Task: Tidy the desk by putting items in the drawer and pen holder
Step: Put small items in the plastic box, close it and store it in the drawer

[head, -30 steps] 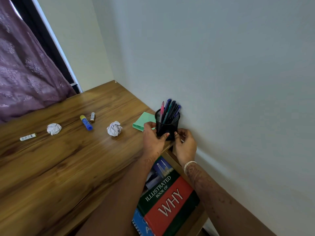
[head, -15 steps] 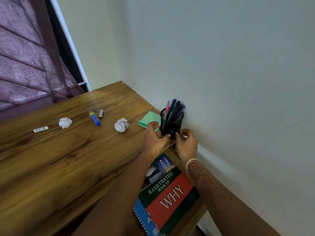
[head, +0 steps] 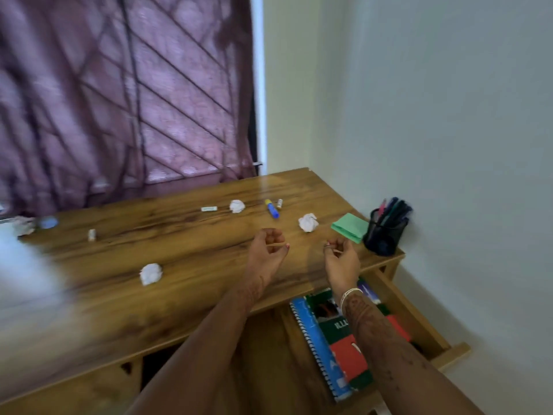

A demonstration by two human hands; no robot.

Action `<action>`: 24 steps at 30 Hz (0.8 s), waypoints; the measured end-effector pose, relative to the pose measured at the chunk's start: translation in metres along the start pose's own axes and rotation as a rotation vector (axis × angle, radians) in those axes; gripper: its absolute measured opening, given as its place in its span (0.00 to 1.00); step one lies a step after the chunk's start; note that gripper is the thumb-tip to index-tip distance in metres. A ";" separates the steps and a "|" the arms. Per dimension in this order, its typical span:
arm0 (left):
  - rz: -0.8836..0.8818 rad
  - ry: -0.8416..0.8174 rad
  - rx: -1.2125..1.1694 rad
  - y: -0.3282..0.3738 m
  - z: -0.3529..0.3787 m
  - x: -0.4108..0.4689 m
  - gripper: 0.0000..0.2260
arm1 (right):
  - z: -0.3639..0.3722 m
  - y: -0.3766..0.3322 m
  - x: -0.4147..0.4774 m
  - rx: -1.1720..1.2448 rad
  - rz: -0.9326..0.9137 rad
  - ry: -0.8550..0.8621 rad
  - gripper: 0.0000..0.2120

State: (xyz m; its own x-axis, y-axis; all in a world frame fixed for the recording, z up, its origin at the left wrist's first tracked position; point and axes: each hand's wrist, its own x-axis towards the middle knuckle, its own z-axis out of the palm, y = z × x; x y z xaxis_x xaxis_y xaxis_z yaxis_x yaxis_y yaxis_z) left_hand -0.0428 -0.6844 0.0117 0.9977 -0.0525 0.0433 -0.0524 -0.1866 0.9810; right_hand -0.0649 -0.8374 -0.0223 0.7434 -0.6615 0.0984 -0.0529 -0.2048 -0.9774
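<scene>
Wood-grain worktop [head: 185, 259] carried the loose items: near crumpled paper [head: 151, 274] at left, small white stick [head: 209, 209], blue marker [head: 272, 208], far crumpled paper [head: 308, 222], green notepad [head: 350, 227], pen holder [head: 384, 235] at the right edge. Left hand [head: 267, 250] and right hand [head: 341, 259] hovered loosely curled, grasping nothing. Open drawer [head: 419, 322] held books. We judged the marker best pinched mid-barrel, then dropped tip-down into the holder.

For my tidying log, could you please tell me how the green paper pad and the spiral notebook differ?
The green paper pad lies on the desk beside the pen holder; the spiral notebook sits in the open drawer. The pad is fully visible; a book overlaps the notebook. Both lie flat.
</scene>
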 end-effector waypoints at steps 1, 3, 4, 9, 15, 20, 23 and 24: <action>-0.014 0.022 -0.012 -0.002 -0.018 -0.006 0.12 | 0.010 -0.006 -0.011 0.010 -0.006 -0.042 0.03; -0.052 0.089 -0.038 -0.007 -0.059 -0.024 0.12 | 0.033 -0.020 -0.037 0.046 -0.029 -0.161 0.04; -0.068 0.138 -0.045 -0.009 -0.080 -0.035 0.11 | 0.045 -0.026 -0.050 0.068 -0.039 -0.225 0.05; -0.171 0.438 -0.171 -0.028 -0.170 -0.102 0.11 | 0.098 -0.049 -0.119 0.080 -0.068 -0.525 0.06; -0.223 0.716 -0.343 -0.036 -0.236 -0.200 0.10 | 0.134 -0.073 -0.215 0.100 -0.115 -0.935 0.05; -0.231 0.874 -0.439 -0.038 -0.282 -0.274 0.09 | 0.156 -0.090 -0.289 0.186 -0.030 -1.142 0.06; -0.251 0.946 -0.443 -0.042 -0.315 -0.311 0.11 | 0.177 -0.101 -0.332 0.226 -0.002 -1.193 0.06; -0.248 0.977 -0.449 -0.044 -0.330 -0.321 0.11 | 0.186 -0.105 -0.346 0.228 -0.006 -1.220 0.07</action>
State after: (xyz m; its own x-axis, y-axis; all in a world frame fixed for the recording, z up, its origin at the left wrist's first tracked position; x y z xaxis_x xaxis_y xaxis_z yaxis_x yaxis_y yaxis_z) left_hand -0.3463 -0.3361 0.0173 0.5932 0.7723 -0.2274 -0.0231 0.2987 0.9541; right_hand -0.1924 -0.4525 0.0115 0.8840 0.4671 -0.0164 -0.0213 0.0052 -0.9998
